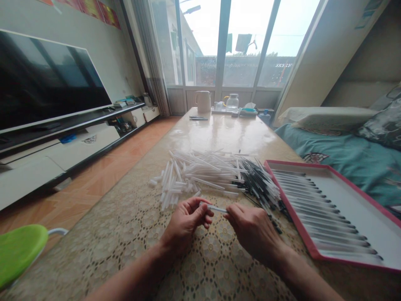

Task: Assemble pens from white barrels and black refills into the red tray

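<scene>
Head view: the left hand [184, 217] pinches one end of a slim pale tube [217, 208] between thumb and fingers; the right hand [252, 225] grips the opposite end. The tube lies nearly level between the two hands, above the patterned surface [125, 255]. Just beyond the hands, a loose pile of white tubes [203, 165] covers the middle of the surface. Thin dark rods [258, 179] lie bunched at the pile's right side, next to a red-edged box [297, 218]. Inside the box, dark-tipped sticks [326, 215] are arranged in a row. At the far end stand a pitcher [204, 102] and a glass jug [232, 103].
</scene>
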Demonstrator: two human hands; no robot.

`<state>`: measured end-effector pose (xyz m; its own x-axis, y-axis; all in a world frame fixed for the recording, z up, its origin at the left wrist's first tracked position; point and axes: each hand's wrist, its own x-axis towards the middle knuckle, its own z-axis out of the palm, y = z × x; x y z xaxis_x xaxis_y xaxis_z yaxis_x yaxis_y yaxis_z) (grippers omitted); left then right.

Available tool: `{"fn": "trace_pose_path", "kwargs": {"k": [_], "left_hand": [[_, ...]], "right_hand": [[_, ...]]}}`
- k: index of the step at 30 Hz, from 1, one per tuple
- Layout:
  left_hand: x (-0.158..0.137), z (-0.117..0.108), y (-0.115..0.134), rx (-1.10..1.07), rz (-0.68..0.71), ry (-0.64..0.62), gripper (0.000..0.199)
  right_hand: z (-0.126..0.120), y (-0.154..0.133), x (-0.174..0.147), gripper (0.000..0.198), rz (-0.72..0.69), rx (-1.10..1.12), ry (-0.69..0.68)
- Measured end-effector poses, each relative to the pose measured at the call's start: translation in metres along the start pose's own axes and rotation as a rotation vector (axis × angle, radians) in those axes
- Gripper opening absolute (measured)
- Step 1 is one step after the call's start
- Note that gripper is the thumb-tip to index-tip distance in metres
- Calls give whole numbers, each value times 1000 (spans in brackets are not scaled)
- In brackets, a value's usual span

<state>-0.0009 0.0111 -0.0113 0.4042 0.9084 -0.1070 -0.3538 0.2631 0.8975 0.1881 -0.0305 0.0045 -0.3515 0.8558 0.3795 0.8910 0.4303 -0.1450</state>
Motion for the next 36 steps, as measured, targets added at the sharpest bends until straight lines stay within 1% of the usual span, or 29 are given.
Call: {"fn": "trace_pose_path", "kwargs": {"k": [3,7,13,17,21,24,26,28,30,32,33,34,36], "left_hand": [[-2,1,-1,13,23,6,16],[-3,2,-1,7,53,-2,15],[-4,3,-2,50,75,-37,16],[-4,3,-2,102,91,-37,17],[-1,4,0,145,41,-29,24],[1,4,1,151,29,4,47],[2,4,2,133,47,33,57],[2,5,3,116,55,61,56],[2,6,4,112,44,87,52],[2,7,5,114,32,101,48],[2,7,5,113,27,101,47],[1,8,6,112,25,101,46],[1,9,6,110,26,109,44]], "right_hand": [[3,-1,-1,26,87,113,-78],[4,-1,0,31,175,343,-156],[-3,3,3,34,253,646,-256],[-3,5,5,35,274,743,-305],[-1,7,7,33,258,667,-285],[-9,14,8,31,254,590,-180],[-23,21,8,30,294,576,-85],[-44,31,7,29,344,563,-3],[-67,46,7,27,384,502,44],[-88,66,10,25,423,369,59],[-97,79,12,22,459,280,44],[-103,93,14,20,501,182,17],[-108,123,19,18,569,-101,-76]]}}
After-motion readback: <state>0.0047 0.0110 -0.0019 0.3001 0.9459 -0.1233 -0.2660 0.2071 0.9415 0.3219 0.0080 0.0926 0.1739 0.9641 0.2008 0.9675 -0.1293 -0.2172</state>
